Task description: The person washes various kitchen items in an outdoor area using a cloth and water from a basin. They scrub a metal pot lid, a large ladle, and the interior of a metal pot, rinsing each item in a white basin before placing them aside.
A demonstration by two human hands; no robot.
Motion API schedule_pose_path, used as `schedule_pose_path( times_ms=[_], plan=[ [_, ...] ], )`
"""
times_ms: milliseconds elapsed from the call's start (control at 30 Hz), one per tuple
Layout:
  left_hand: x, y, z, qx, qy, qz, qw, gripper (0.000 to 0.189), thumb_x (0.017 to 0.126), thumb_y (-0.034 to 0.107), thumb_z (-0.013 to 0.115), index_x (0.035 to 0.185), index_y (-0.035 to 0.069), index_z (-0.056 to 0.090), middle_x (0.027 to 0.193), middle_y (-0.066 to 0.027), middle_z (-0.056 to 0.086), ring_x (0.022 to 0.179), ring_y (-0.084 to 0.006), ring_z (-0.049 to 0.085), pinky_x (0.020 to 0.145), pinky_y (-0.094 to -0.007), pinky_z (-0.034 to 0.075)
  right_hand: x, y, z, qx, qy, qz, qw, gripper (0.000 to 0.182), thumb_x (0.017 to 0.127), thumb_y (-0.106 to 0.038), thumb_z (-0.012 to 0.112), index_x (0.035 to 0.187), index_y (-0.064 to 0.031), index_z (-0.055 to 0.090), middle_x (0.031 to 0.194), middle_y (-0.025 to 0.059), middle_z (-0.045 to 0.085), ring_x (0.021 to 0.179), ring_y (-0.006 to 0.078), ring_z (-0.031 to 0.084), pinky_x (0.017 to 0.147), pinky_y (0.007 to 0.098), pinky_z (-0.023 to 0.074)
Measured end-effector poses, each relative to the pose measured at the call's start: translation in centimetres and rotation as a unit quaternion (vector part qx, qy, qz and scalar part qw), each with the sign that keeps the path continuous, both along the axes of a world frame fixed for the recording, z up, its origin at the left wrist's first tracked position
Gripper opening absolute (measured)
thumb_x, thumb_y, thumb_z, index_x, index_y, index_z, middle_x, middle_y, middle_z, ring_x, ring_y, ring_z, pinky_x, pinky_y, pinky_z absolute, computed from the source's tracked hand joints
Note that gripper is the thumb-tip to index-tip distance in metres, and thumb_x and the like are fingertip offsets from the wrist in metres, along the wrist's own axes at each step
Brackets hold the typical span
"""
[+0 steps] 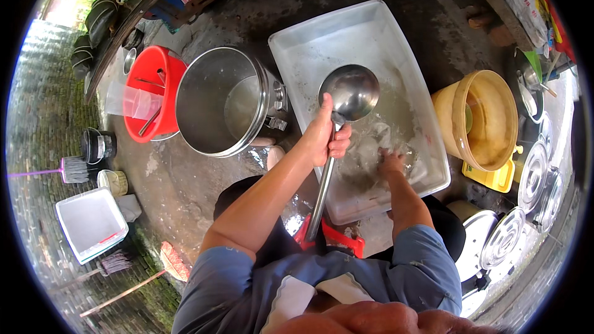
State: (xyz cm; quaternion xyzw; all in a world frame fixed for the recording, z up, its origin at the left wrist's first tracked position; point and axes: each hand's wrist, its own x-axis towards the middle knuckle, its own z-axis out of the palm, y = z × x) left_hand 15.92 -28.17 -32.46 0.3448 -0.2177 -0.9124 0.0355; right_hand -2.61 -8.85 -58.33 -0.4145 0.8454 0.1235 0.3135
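My left hand (327,137) grips a stainless-steel ladle (355,90) where its bowl meets the long handle. The thumb lies against the bowl, which is held above a large white plastic tub (297,55). Cloudy greyish water (394,102) covers part of the tub's bottom. My right hand (392,164) reaches into this water at the near right, its fingers partly under the surface. It is beside a pale, wet mass (371,141), perhaps cloth or a bag. Whether the fingers grip it is hidden by the murky water.
Left of the tub stands a steel pot (199,97) with latches and cloudy liquid inside. A red bucket (169,97) holds utensils and a clear plastic container (134,102). To the right are a yellowish bucket (445,116) and several metal lids (506,241). A red stool (343,239) is beneath me.
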Motion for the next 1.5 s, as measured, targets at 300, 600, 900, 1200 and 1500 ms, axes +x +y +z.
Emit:
schedule_pose_path(
  times_ms=[300,600,900,1200,1500],
  plan=[
    [-1.2,-0.5,-2.0,-0.008,-0.123,0.076,0.99,0.039,0.094,0.037,0.041,0.065,0.01,0.038,0.051,-0.0005,0.032,0.041,-0.0118,0.031,0.04,-0.0283,0.025,-9.8,-4.5,2.4,-0.299,-0.651,-0.504,0.482,0.043,0.076,-0.019,0.05,0.114,-0.0005,0.057,0.11,0.0147,0.063,0.103,0.0319,0.059,0.093,0.0454,0.0451],
    [-1.3,0.3,-5.3,-0.009,-0.163,0.106,0.981,0.017,0.09,0.017,0.049,0.077,0.006,0.049,0.066,-0.0052,0.049,0.049,-0.0153,0.044,0.041,-0.0303,0.035,-2.8,-7.4,25.2,-0.384,-0.774,-0.297,0.407,0.03,0.08,-0.019,0.055,0.104,-0.0013,0.062,0.098,0.0114,0.066,0.092,0.0251,0.063,0.084,0.0373,0.0501],
    [-1.5,5.4,-7.4,0.018,-0.024,-0.029,0.999,0.021,0.087,0.031,0.062,0.087,0.009,0.063,0.083,-0.0073,0.066,0.068,-0.02,0.064,0.058,-0.0339,0.054,5.2,-4.5,26.0,-0.468,-0.354,0.031,0.809,0.038,0.071,0.0,0.059,0.109,-0.0066,0.061,0.109,0.0121,0.061,0.107,0.0287,0.055,0.095,0.0342,0.0428],
    [-1.3,6.5,-6.0,-0.02,-0.073,-0.13,0.989,0.025,0.09,0.021,0.051,0.067,0.013,0.054,0.051,0.0023,0.045,0.037,-0.0071,0.033,0.032,-0.0208,0.023,4.6,-6.6,22.3,-0.476,0.02,0.167,0.863,0.049,0.065,-0.005,0.067,0.112,-0.0127,0.057,0.115,0.0135,0.055,0.109,0.0372,0.05,0.094,0.0416,0.0423],
    [-3.7,7.4,-2.1,-0.185,-0.139,0.113,0.966,0.012,0.088,0.016,0.048,0.081,0.007,0.052,0.054,0.0001,0.039,0.039,-0.0099,0.034,0.033,-0.0259,0.026,3.3,-8.3,23.5,-0.4,0.156,0.024,0.903,0.04,0.076,-0.013,0.06,0.114,-0.0061,0.053,0.118,0.0209,0.053,0.102,0.0383,0.056,0.082,0.0437,0.0494]
  ],
)
